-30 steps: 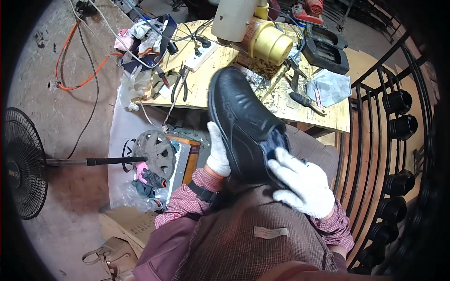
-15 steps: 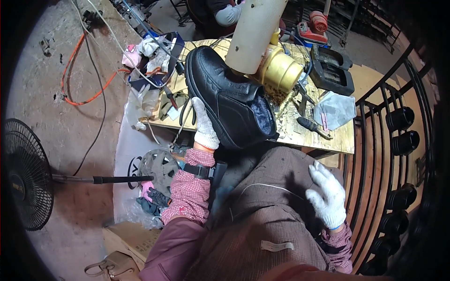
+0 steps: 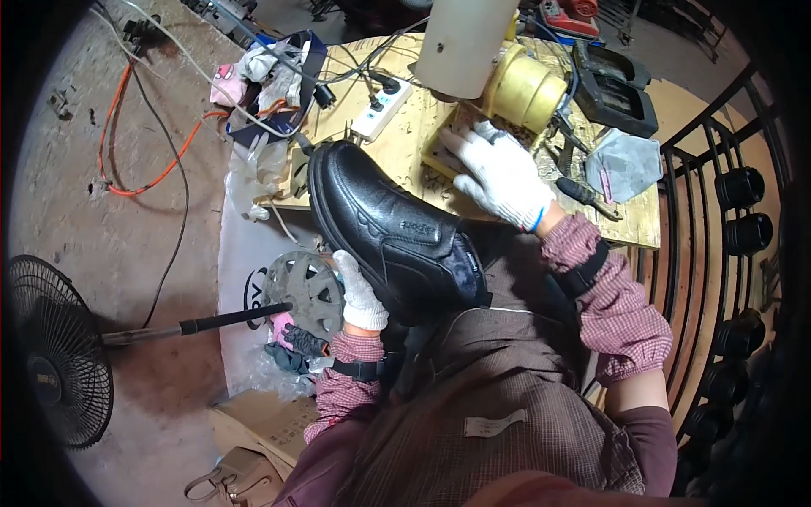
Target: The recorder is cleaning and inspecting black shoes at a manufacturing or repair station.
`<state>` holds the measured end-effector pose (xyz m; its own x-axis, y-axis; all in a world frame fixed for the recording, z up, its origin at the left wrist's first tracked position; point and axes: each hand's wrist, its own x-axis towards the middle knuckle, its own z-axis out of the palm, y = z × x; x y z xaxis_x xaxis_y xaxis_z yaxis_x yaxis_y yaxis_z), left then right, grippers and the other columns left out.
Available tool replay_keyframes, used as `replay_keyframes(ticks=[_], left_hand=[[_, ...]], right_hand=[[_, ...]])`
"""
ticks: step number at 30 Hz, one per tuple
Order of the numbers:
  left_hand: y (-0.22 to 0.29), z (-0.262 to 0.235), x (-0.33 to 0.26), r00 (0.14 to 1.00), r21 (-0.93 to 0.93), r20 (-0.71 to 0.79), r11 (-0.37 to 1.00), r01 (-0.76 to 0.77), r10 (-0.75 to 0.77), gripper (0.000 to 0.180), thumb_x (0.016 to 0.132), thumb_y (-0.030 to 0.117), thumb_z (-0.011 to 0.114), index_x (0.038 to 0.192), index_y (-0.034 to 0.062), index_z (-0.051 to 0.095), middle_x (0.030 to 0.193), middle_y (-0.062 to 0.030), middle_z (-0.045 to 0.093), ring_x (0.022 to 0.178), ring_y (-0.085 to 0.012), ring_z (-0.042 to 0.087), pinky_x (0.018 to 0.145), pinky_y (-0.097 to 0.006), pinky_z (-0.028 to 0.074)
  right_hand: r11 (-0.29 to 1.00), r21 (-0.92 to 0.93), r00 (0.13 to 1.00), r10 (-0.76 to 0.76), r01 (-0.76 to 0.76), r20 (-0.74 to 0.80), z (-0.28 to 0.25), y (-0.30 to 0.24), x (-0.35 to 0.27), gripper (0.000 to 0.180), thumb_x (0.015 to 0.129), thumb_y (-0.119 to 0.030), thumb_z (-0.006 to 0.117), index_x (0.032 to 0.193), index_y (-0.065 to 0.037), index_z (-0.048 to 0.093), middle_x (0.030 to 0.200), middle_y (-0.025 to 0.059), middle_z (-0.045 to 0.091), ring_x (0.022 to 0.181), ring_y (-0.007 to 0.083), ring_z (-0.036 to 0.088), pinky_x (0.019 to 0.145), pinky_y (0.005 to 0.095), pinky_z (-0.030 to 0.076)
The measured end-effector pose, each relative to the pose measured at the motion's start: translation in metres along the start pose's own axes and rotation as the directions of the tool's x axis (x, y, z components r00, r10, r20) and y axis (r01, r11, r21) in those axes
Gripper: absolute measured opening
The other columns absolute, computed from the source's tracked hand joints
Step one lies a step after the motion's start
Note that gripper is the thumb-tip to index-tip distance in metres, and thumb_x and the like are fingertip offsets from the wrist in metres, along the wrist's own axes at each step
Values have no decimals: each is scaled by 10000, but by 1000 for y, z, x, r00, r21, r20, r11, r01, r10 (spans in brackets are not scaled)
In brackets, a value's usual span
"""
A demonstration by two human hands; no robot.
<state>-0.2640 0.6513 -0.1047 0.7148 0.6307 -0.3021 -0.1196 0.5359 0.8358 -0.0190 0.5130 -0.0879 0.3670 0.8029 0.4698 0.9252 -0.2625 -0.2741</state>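
Note:
My left hand (image 3: 360,297), in a white knit glove, holds a black leather slip-on shoe (image 3: 384,215) along its sole edge. The shoe lies tilted over my lap, toe pointing to the far left, its dark lined opening toward me. My right hand (image 3: 503,173), gloved the same way, is over a shallow wooden tray (image 3: 437,159) on the workbench, fingers stretched out and apart. Some of its fingertips dip toward the tray; small dark bits lie there, partly hidden by the hand. A yellow cylinder (image 3: 525,91) stands just beyond this hand, beside a thick white pipe (image 3: 466,46).
The plywood workbench (image 3: 338,182) carries a white power strip (image 3: 380,110), a black-handled tool (image 3: 583,194), a grey sheet (image 3: 625,165) and black moulds (image 3: 612,89). A fan (image 3: 59,355) stands at left, its pole crossing a grey wheel (image 3: 306,291). A metal rack (image 3: 697,211) borders the right.
My right hand has moved from my lap up and forward to the tray on the bench. With my left hand on it, the shoe has come nearer to me and slightly left, uncovering the power strip.

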Motion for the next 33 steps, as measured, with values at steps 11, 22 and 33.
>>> replay_keyframes(ticks=[11, 22, 33], left_hand=[[-8, 10, 3, 999, -85, -39, 996, 32, -35, 824, 1006, 688, 337, 1509, 38, 394, 1445, -145, 522, 1276, -282, 550, 1088, -394, 466], [12, 39, -8, 997, -107, 12, 991, 80, -79, 818, 980, 698, 412, 1534, 96, 390, 1507, -120, 485, 1339, -309, 493, 1162, -455, 377], [41, 90, 43, 989, -48, 150, 999, 19, -11, 786, 1001, 638, 453, 1551, 89, 338, 1506, -154, 465, 1317, -307, 531, 1109, -464, 452]], right_hand=[[999, -5, 989, 47, -48, -138, 27, -2, 12, 380, 867, -230, 658, 1227, -107, 638, 1072, 123, 666, 981, 335, 637, 865, 443, 517], [955, -261, 990, 135, -138, -29, 49, -2, 30, 190, 887, -195, 592, 1010, -117, 714, 796, 97, 669, 816, 298, 664, 707, 430, 525], [962, 153, 938, 256, -225, -233, -60, -3, -97, 362, 916, -112, 674, 1277, -84, 680, 1266, 146, 684, 1148, 305, 660, 957, 379, 511]])
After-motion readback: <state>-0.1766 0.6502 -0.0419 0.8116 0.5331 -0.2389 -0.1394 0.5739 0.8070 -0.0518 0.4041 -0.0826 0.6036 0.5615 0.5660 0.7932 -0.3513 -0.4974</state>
